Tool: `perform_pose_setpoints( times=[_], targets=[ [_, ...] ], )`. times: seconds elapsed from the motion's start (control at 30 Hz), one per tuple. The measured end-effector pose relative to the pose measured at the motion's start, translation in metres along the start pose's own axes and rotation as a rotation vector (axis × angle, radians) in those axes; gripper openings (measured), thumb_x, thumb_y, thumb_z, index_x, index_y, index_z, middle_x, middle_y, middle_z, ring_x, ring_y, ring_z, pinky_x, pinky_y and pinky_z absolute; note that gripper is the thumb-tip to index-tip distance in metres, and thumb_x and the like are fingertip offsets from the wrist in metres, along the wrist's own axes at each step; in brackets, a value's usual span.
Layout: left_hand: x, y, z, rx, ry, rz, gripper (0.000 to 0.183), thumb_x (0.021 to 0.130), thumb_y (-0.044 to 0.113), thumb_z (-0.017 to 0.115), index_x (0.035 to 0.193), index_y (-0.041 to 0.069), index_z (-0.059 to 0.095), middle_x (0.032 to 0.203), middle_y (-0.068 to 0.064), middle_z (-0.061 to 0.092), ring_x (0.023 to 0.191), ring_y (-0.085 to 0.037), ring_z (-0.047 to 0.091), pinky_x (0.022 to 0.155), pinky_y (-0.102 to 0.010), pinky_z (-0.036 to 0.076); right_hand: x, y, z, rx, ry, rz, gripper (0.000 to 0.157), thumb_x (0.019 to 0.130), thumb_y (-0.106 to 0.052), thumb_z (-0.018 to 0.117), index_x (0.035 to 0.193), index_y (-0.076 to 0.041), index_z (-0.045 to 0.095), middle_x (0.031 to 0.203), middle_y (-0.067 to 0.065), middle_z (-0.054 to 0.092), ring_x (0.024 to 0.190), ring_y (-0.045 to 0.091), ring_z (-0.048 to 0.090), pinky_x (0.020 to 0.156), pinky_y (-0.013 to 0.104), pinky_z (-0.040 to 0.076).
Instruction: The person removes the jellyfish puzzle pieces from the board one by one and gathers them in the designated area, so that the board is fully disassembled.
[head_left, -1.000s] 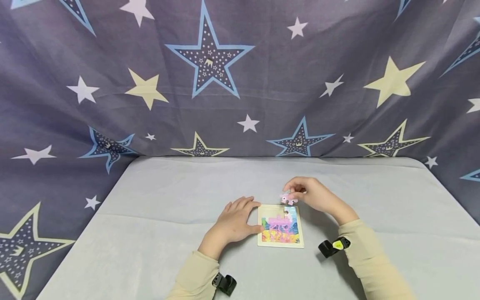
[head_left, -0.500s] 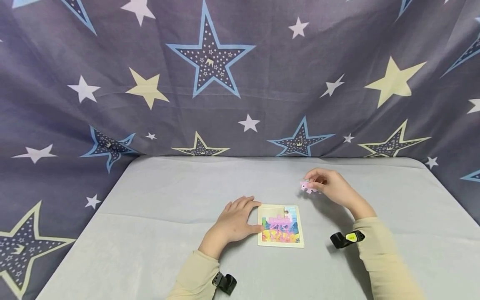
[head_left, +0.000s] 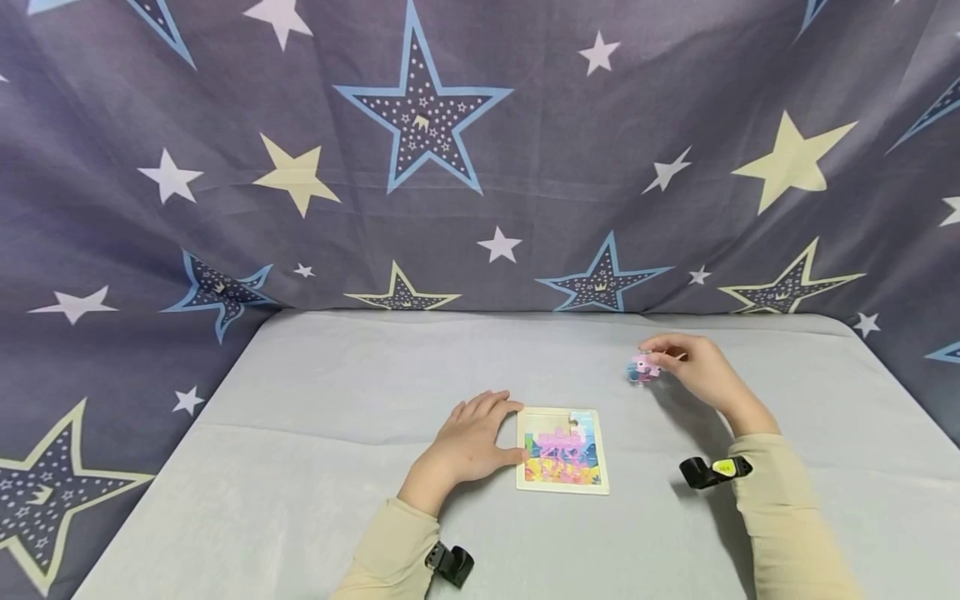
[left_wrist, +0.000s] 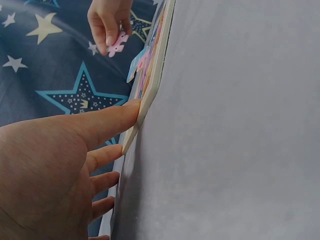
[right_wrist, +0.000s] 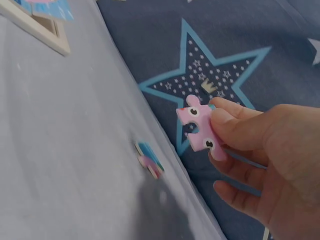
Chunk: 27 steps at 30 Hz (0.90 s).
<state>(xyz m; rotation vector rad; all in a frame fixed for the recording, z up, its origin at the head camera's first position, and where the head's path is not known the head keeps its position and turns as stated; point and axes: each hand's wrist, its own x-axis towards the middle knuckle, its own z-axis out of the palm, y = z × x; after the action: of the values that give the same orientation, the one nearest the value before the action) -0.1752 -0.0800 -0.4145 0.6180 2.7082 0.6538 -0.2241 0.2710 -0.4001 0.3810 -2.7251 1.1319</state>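
The square puzzle board [head_left: 562,488] lies on the table, with a pale frame and a pink, blue and yellow picture; its upper left part shows bare backing. My left hand [head_left: 468,442] rests at its left side, fingers spread, the thumb [left_wrist: 112,120] touching the frame's edge. To the right of the board, my right hand [head_left: 697,371] pinches a pink puzzle piece [right_wrist: 201,125] with two printed eyes between thumb and fingers. Below it in the right wrist view, a blue and pink puzzle piece [right_wrist: 150,160] appears at the tabletop, somewhat blurred.
A grey cloth covers the table [head_left: 337,517]. Behind it hangs a dark curtain [head_left: 540,150] printed with stars, which also runs along the sides. Each sleeve carries a black wrist camera, such as the right one [head_left: 701,472].
My right hand has moved right, away from the board, with the pink puzzle piece. The blue and pink piece now shows beside it. My left hand and the board stay put.
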Motion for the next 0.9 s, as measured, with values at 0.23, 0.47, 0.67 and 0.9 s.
perform_pose_setpoints(
  times=[0.23,0.47,0.67,0.9],
  targets=[
    [0.001,-0.001,0.0,-0.008,0.004,-0.001,0.068,0.095,0.043,0.072,0.153,0.016,0.048,0.168,-0.011,0.034,0.157,-0.035,0.025,0.129,-0.06,0.016,-0.004,0.012,-0.008,-0.037,0.018,0.057,0.019,0.099,-0.005,0.068,0.114,0.005,0.075,0.11,0.024,0.075,0.081,-0.002,0.059,0.071,0.017,0.049],
    [0.0,0.001,0.0,-0.009,-0.002,-0.003,0.069,0.095,0.044,0.072,0.153,0.016,0.048,0.168,-0.011,0.033,0.158,-0.035,0.025,0.129,-0.059,0.017,-0.008,0.024,-0.012,-0.055,0.024,0.154,0.025,0.1,-0.013,0.069,0.116,0.006,0.074,0.108,0.024,0.076,0.079,-0.003,0.06,0.07,0.014,0.048],
    [0.0,0.001,0.0,-0.002,-0.002,0.002,0.068,0.096,0.043,0.071,0.154,0.015,0.047,0.168,-0.011,0.034,0.157,-0.036,0.025,0.129,-0.059,0.016,-0.009,0.033,-0.014,-0.048,0.05,0.203,0.028,0.1,-0.016,0.071,0.116,0.007,0.074,0.093,0.018,0.077,0.069,-0.003,0.059,0.06,0.018,0.048],
    [0.001,0.0,0.001,0.0,-0.013,-0.007,0.069,0.096,0.044,0.071,0.155,0.016,0.046,0.169,-0.01,0.032,0.158,-0.035,0.023,0.129,-0.059,0.015,-0.007,0.038,-0.012,-0.024,0.028,0.26,0.027,0.1,-0.015,0.071,0.115,0.007,0.075,0.09,0.011,0.077,0.069,-0.001,0.06,0.057,0.02,0.05]
  ],
)
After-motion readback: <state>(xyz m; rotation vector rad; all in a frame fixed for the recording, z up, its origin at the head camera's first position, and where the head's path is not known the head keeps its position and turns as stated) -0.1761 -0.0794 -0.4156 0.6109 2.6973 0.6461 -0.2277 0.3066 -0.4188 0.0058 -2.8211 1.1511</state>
